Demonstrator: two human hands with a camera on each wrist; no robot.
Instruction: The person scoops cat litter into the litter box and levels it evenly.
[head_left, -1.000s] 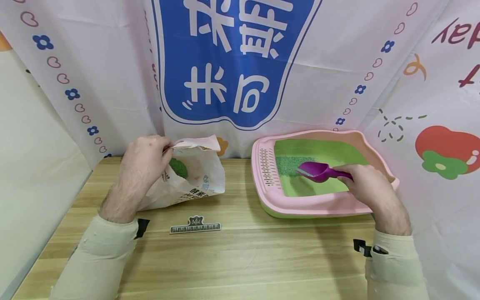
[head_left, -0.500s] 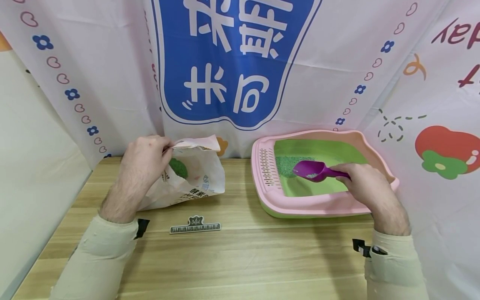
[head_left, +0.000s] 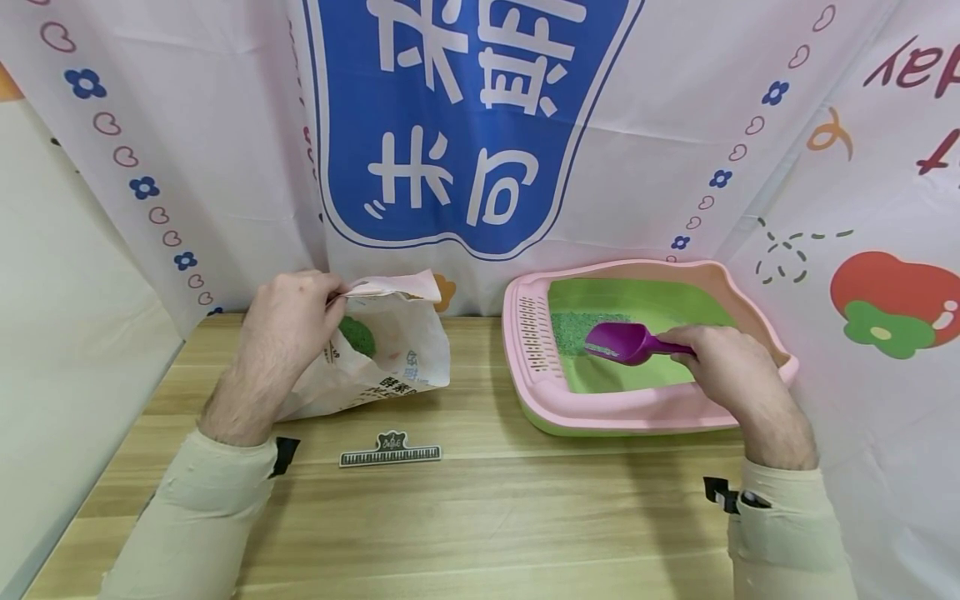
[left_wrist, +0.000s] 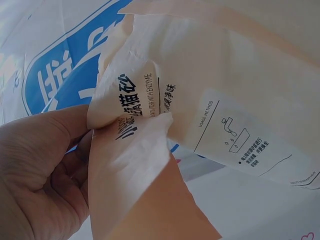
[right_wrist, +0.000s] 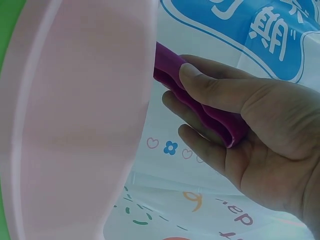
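My left hand (head_left: 288, 325) pinches the top edge of a white cat litter bag (head_left: 420, 350), whose mouth gapes and shows green litter (head_left: 357, 336) inside. In the left wrist view the thumb and fingers grip the folded rim of the bag (left_wrist: 135, 175). My right hand (head_left: 723, 367) holds a purple scoop (head_left: 630, 343) by its handle, over the pink-rimmed green litter box (head_left: 637, 412). A few green grains lie in the scoop's bowl. Beneath it, green litter (head_left: 573, 332) covers the left part of the box floor. The right wrist view shows thumb and fingers around the scoop handle (right_wrist: 172, 67).
A black bag clip (head_left: 390, 450) with a piano-key pattern lies on the wooden table (head_left: 480, 517), in front of the bag. A printed cloth (head_left: 480, 200) hangs behind the table. Another printed sheet (head_left: 862, 400) rises right of the box.
The scoop has shifted slightly left over the litter, and its bowl has tilted to show more of its inside. My left hand and the bag have stayed in place.
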